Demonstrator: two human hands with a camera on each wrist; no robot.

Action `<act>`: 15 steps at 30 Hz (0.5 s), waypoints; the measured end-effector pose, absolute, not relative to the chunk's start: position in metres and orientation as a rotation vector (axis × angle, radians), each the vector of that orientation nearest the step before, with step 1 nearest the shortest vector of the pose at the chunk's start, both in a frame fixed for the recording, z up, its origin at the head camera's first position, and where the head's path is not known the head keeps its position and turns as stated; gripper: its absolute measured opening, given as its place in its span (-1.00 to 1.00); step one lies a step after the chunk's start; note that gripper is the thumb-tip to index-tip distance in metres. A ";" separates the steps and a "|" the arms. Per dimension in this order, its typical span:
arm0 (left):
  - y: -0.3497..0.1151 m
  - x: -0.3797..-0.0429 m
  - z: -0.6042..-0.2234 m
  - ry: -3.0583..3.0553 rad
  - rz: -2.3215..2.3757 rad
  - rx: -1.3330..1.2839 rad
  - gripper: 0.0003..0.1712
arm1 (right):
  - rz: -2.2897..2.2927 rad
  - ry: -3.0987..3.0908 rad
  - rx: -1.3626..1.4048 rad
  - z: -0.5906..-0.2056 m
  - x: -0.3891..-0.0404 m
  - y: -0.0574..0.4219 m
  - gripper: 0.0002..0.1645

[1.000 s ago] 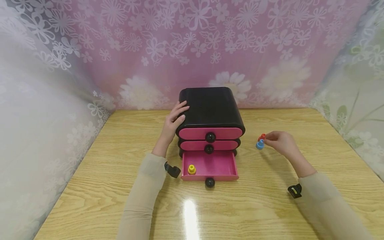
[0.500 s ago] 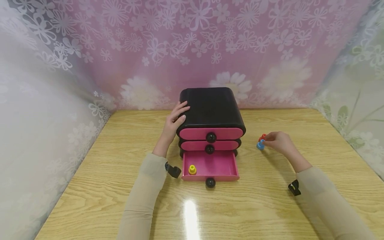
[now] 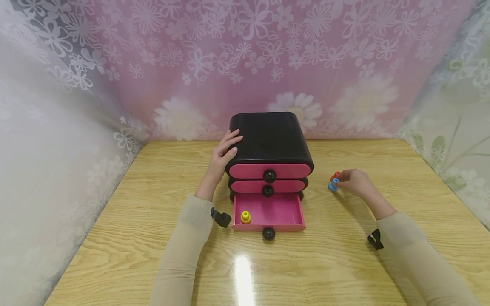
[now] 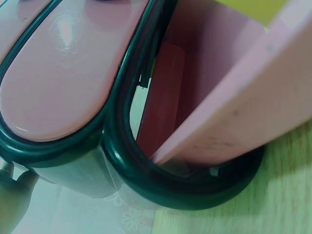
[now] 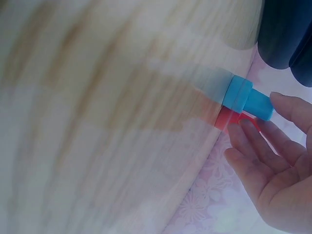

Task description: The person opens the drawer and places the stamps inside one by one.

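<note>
In the head view, my left hand (image 3: pixel 222 155) rests on the left top edge of a black mini drawer cabinet (image 3: pixel 268 136), its fingers spread over the top. The bottom pink drawer (image 3: pixel 273 208) is pulled out and holds a yellow stepped peg (image 3: pixel 246 217). To the right, my right hand (image 3: pixel 356 182) pinches the narrow top of a blue stepped peg (image 3: pixel 332 185) between thumb and fingers; it leans slightly. A red peg (image 3: pixel 335 175) stands just behind, partly hidden. The right wrist view has the blue peg (image 5: pixel 243 97) overlapping the red one (image 5: pixel 226 118).
Two upper drawers with black knobs (image 3: pixel 269 176) are closed. The wooden table (image 3: pixel 325 263) runs to a flowered pink curtain (image 3: pixel 249 76) at the back. The left wrist view shows the pulled-out drawer's side wall (image 4: pixel 234 97) close up.
My right fingers have closed in on the blue peg's top, which now tilts a little to the right. The left hand and the drawers stay in place.
</note>
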State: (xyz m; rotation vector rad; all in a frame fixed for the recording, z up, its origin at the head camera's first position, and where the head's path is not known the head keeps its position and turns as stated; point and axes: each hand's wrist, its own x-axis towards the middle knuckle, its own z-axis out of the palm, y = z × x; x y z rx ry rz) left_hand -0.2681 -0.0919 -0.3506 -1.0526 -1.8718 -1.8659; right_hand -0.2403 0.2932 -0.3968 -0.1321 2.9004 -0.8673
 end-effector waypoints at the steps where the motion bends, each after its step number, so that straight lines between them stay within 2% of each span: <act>1: -0.092 -0.268 -0.351 -1.872 -1.866 -1.053 -0.60 | -0.864 2.898 -0.132 -0.397 -0.240 0.293 -0.53; 11: -0.094 -0.280 -0.361 -1.847 -1.891 -1.065 -0.59 | -0.869 2.892 -0.145 -0.397 -0.239 0.292 -0.58; 13: -0.094 -0.285 -0.366 -1.843 -1.895 -1.061 -0.52 | -0.871 2.887 -0.140 -0.396 -0.239 0.292 -0.57; 15: -0.095 -0.288 -0.369 -1.847 -1.889 -1.054 -0.36 | -0.869 2.883 -0.134 -0.397 -0.240 0.292 -0.57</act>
